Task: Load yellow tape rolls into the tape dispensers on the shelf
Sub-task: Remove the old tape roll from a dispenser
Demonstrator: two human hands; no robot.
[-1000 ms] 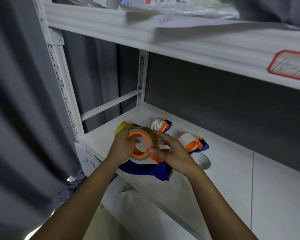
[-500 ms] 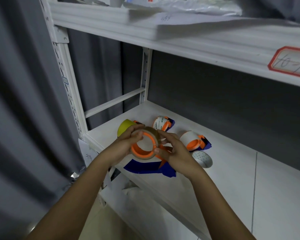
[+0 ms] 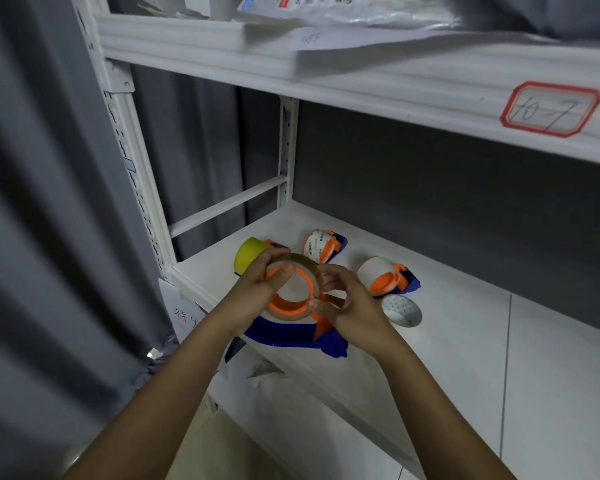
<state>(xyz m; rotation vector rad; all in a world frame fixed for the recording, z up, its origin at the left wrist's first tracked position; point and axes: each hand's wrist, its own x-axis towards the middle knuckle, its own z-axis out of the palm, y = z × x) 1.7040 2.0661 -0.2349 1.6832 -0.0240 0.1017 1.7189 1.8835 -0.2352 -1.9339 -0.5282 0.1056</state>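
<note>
Hands cover much of what matters: the left hand curls round the top and left edge of a tape roll, thumb pressed on its orange core, while the right hand pinches the roll's right edge, its fingers bent and partly tucked out of sight behind the tape. The roll sits on a blue and orange dispenser, held just above the front edge of the lower shelf; how firmly it is seated I cannot tell, since both hands hide the hub.

Behind the left hand a yellow roll peeks out, its dispenser almost wholly hidden. Further back a second dispenser carries a white roll printed with "M&G", though the smaller print is unreadable. A third dispenser lies to the right, with a small white dotted roll just beside it.

On the upper shelf's edge a red-bordered label reads "10-7". A paper tag at the shelf corner bears handwriting, cut off by the left arm.
</note>
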